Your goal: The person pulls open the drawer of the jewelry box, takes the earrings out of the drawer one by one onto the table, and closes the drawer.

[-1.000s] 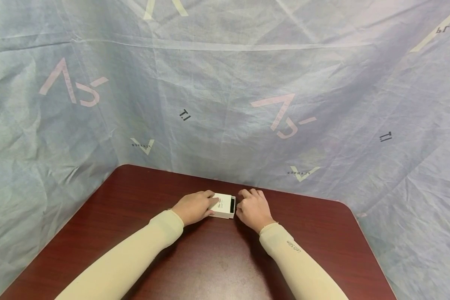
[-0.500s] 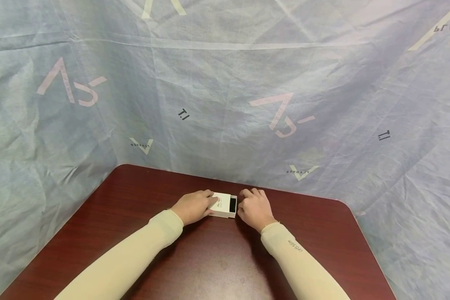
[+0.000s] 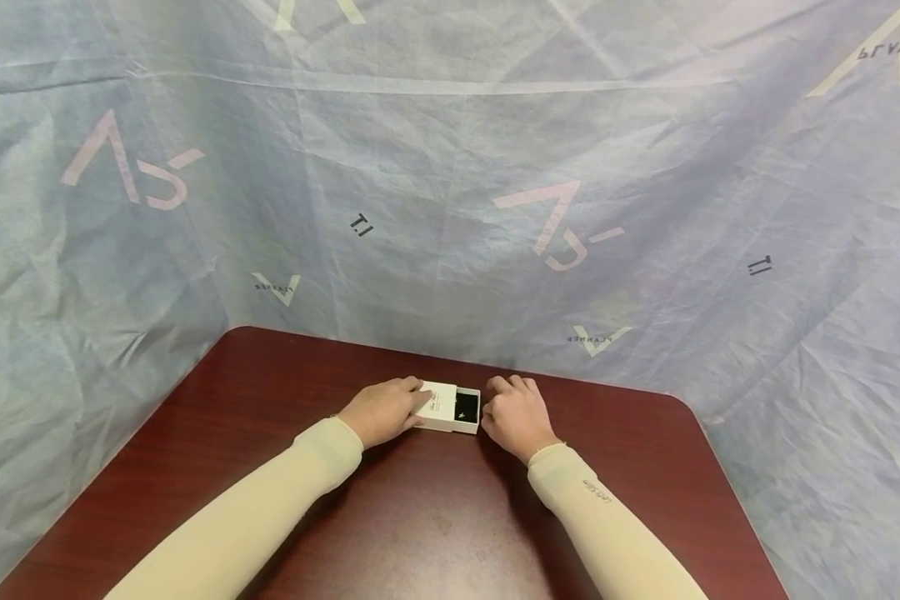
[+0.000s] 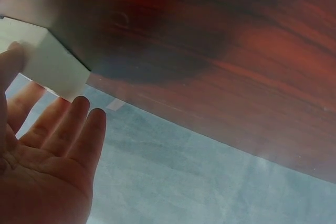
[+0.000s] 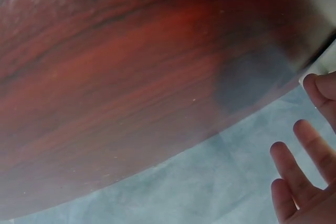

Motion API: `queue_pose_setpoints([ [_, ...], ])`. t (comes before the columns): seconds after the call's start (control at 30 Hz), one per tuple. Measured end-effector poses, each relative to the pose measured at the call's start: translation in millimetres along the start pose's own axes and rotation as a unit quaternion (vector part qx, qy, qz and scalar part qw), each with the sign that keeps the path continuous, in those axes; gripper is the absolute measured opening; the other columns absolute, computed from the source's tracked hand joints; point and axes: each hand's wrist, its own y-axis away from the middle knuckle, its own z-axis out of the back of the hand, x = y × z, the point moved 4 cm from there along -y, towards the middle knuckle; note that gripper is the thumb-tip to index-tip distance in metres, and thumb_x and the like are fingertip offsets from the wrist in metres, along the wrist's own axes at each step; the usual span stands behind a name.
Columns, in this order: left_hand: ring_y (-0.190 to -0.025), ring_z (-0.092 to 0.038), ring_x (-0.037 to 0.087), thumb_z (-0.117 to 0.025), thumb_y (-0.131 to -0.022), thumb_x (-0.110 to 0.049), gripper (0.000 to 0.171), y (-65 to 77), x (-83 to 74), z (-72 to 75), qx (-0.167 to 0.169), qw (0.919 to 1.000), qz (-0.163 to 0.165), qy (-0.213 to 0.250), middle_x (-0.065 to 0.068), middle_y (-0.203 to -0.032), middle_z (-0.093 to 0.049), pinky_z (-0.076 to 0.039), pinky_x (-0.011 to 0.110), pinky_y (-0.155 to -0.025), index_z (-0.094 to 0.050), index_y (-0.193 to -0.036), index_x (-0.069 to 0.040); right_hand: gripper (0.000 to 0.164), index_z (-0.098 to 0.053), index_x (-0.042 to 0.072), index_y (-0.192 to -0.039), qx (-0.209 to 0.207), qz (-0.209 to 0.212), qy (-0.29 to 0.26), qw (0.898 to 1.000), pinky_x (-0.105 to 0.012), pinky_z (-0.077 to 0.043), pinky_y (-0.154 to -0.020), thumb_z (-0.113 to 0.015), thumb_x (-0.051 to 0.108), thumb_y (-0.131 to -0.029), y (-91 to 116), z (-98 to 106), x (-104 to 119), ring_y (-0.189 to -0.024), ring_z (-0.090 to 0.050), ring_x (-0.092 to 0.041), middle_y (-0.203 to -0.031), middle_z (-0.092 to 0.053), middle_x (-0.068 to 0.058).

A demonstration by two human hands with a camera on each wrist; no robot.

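Observation:
A small white drawer box (image 3: 438,403) with dark printing on its lid lies on the table in the head view. My left hand (image 3: 378,412) grips the left end of its outer sleeve, thumb at the near side and fingers over the top and far side. From the sleeve's right end sticks out the inner tray (image 3: 466,408), black inside with a small light mark. My right hand (image 3: 517,415) is at the tray's end, its fingers bent. In the right wrist view a fingertip touches the white edge (image 5: 328,61); the thumb's hold is partly out of frame.
The dark red wooden table (image 3: 435,517) has rounded far corners. A grey-blue cloth backdrop (image 3: 435,208) with printed letters hangs close behind its far edge and along both sides.
The inner tray has slid further out to the right, showing more black lining. My right hand has moved slightly right with it; the left hand keeps its grip on the sleeve.

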Motion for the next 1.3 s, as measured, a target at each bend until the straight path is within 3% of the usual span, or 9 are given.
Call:
queue_pose_setpoints([
  [0.73,-0.146,-0.076,0.036,-0.08,-0.116,-0.036,0.05,-2.4,1.7,2.8,0.002,1.0,0.0,0.002,0.019,-0.164,-0.072,-0.071,0.048,-0.112,-0.075,-0.16,-0.012,0.014,-0.089,0.019,-0.071,-0.04,0.018,0.029,0.999,-0.05,-0.057,-0.086,-0.091,0.012,-0.083,4,4,-11,-0.093,-0.071,-0.037,-0.111,-0.083,-0.007],
  [1.3,-0.143,-0.078,0.035,-0.082,-0.115,-0.033,0.048,-0.9,-1.3,2.7,-0.002,0.9999,-0.008,-0.013,0.018,-0.16,-0.074,-0.071,0.046,-0.111,-0.076,-0.157,-0.012,0.016,-0.089,0.022,-0.073,-0.017,0.006,0.02,1.0,-0.05,-0.056,-0.086,-0.091,0.013,-0.086,11,2,-13,-0.093,-0.069,-0.037,-0.113,-0.083,-0.008],
])
